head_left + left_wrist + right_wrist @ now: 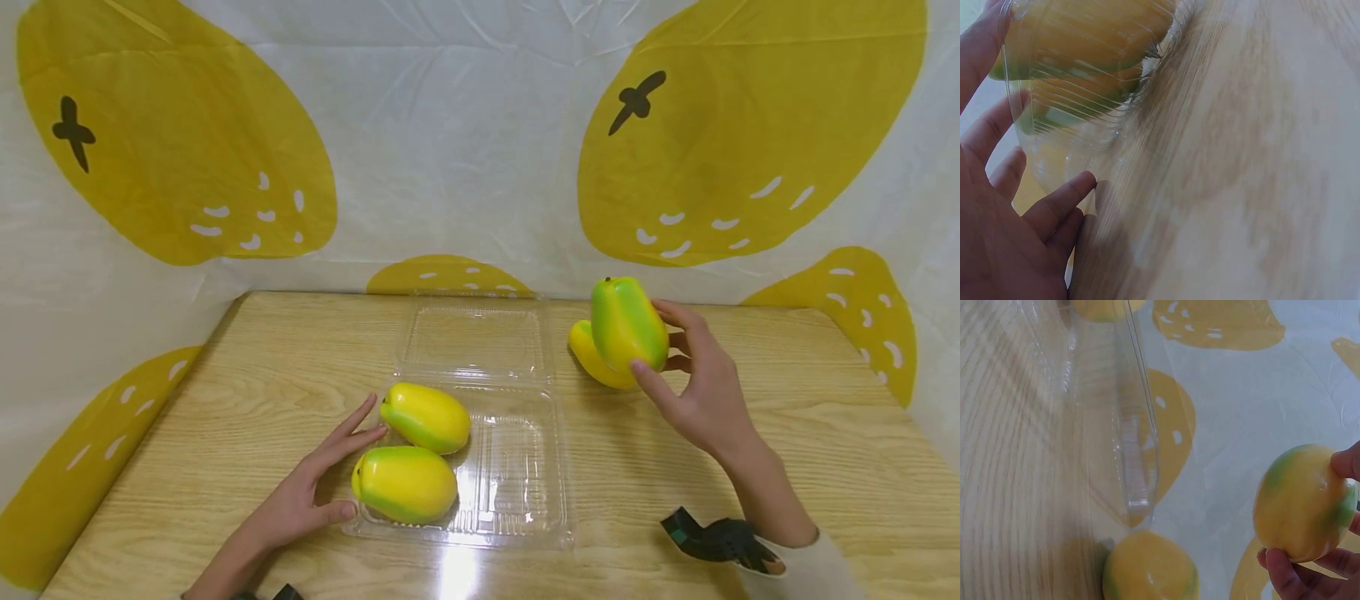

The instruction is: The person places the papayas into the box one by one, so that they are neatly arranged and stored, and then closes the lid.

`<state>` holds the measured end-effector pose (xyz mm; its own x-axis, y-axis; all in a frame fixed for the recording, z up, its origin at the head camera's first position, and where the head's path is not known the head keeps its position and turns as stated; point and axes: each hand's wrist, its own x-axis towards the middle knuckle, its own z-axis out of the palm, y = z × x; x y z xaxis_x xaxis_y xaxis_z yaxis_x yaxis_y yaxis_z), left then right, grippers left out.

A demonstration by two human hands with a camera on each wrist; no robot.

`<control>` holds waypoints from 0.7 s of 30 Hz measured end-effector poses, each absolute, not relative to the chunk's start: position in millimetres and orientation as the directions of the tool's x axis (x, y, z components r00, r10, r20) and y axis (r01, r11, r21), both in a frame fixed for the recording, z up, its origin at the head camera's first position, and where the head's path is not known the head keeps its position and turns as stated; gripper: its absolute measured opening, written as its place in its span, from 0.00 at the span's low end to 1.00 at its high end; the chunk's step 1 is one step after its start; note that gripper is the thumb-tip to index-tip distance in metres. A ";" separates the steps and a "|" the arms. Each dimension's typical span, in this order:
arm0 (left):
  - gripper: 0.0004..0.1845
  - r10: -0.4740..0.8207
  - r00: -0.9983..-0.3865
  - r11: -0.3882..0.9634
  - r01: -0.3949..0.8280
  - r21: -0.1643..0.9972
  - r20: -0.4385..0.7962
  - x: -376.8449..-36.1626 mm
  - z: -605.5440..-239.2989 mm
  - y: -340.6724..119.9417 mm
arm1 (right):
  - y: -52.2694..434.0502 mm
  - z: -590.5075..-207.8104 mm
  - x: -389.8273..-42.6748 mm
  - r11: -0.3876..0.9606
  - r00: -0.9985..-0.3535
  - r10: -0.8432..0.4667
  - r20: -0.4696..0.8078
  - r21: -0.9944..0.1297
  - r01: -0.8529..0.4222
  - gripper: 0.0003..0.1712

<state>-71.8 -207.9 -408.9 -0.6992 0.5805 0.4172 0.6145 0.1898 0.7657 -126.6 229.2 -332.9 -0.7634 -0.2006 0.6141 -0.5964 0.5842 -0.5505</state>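
My right hand grips a yellow-green papaya between thumb and fingers, raised over the table's right side. Behind and below it, a second papaya lies on the wood, partly covered in the head view. A clear plastic clamshell box lies unfolded, with two papayas, the farther one and the nearer one, side by side in its left half. At the box's left wall, my left hand spreads its fingers and thumb, fingertips right at the rim. Through that wall the left wrist view shows the papayas.
The box's lid lies flat toward the back of the wooden table. A white cloth printed with big yellow fruit hangs behind and along the sides. A black strap sits at the right wrist.
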 end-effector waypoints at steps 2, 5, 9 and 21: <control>0.35 0.581 -0.701 0.188 0.609 0.770 0.413 -69.9 -403.0 -205.9 | 227.0 -336.4 -128.7 0.575 -0.761 -0.211 0.614 -0.551 -0.605 0.43; 0.35 0.583 -0.702 0.187 0.606 0.773 0.409 -69.0 -400.5 -205.0 | 221.7 -338.8 -129.8 0.547 -0.757 -0.231 0.612 -0.562 -0.621 0.43; 0.36 0.583 -0.693 0.187 0.623 0.760 0.425 -72.3 -409.5 -208.0 | 212.3 -339.3 -130.3 0.501 -0.739 -0.264 0.620 -0.566 -0.654 0.43; 0.36 0.583 -0.697 0.196 0.619 0.760 0.418 -72.4 -408.3 -208.3 | 190.8 -345.6 -127.1 0.492 -0.698 -0.346 0.627 -0.512 -0.704 0.41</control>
